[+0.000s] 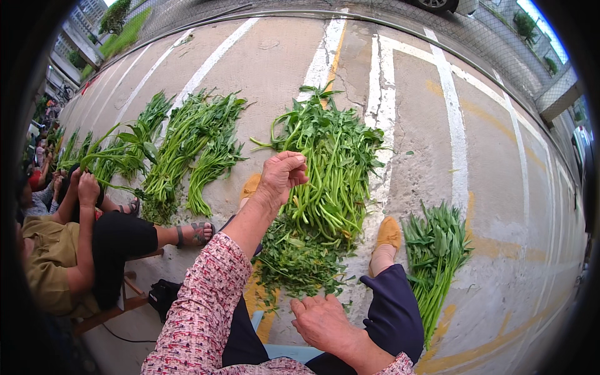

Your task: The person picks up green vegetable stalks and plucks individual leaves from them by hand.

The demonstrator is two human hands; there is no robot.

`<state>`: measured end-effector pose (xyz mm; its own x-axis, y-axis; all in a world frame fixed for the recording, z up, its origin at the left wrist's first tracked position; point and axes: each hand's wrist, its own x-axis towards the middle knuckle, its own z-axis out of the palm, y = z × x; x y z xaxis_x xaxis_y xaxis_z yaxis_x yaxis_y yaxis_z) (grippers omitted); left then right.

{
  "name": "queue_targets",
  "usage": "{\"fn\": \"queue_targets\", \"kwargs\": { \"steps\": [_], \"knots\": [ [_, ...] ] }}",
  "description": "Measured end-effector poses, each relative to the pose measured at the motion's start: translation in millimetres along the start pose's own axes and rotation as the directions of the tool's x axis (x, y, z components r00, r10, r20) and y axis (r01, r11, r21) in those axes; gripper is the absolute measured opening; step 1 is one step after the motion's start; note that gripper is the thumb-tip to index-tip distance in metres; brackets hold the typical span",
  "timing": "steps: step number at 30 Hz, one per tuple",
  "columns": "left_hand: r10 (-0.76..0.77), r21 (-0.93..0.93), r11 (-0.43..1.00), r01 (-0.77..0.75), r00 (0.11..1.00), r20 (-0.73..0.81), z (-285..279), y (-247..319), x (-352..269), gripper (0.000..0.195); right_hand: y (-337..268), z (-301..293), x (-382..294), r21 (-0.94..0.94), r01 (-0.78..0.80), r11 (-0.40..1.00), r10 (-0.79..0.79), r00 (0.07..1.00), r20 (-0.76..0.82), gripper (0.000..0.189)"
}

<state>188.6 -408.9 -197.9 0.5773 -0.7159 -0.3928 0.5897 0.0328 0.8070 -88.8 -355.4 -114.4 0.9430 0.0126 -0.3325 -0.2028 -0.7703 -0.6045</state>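
Observation:
My left hand [284,174] is raised over the left side of a large heap of water spinach [330,173], thumb and fingers curled together; a bit of green shows by the thumb tip, but I cannot tell whether it is held. Low in the view, my right hand [321,318] hangs palm down with bent fingers, near the close edge of a pile of loose leaves and trimmings [300,262]. Its fingertips are partly hidden. A neater bundle of long green stems [436,262] lies on the ground beyond my right foot.
My orange shoes [388,233] flank the heap. At left, a seated person [61,262] holds leafy stems beside more bundles [187,140]. A black bag [164,297] rests near a wooden stool [133,300]. A wire fence [497,42] bounds the painted pavement.

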Motion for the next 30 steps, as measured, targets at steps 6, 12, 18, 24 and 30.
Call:
{"fn": "queue_targets", "kwargs": {
  "steps": [6, 12, 18, 24, 30],
  "knots": [
    [0.056, -0.285, 0.958, 0.026, 0.959, 0.277, 4.6, 47.8, -123.0, 0.006, 8.1, -26.2, 3.9, 0.011, -0.154, 0.988, 0.152, 0.957, -0.246, 0.033],
    [0.110, -0.450, 0.891, 0.065, 0.930, 0.352, -8.9, 31.6, -205.3, 0.008, 16.9, -30.4, 7.5, 0.547, -0.093, 0.832, 0.355, 0.847, -0.396, 0.037],
    [0.100, -0.425, 0.904, 0.049, 0.942, 0.320, -20.9, 3.2, -211.0, 0.007, 19.3, -24.2, 24.1, 0.919, 0.134, 0.370, 0.392, 0.875, -0.285, 0.046],
    [-0.076, 0.188, 0.982, -0.013, 0.885, 0.459, -0.4, -4.0, -217.5, 0.006, 26.4, -23.4, 23.7, 0.977, 0.176, -0.124, 0.432, 0.895, -0.106, 0.038],
    [-0.211, 0.437, 0.897, -0.074, 0.796, 0.567, 8.8, -38.7, -188.9, 0.009, 37.4, -37.3, 1.9, 0.911, 0.406, -0.073, 0.667, 0.699, -0.258, 0.018]
  ]
}}
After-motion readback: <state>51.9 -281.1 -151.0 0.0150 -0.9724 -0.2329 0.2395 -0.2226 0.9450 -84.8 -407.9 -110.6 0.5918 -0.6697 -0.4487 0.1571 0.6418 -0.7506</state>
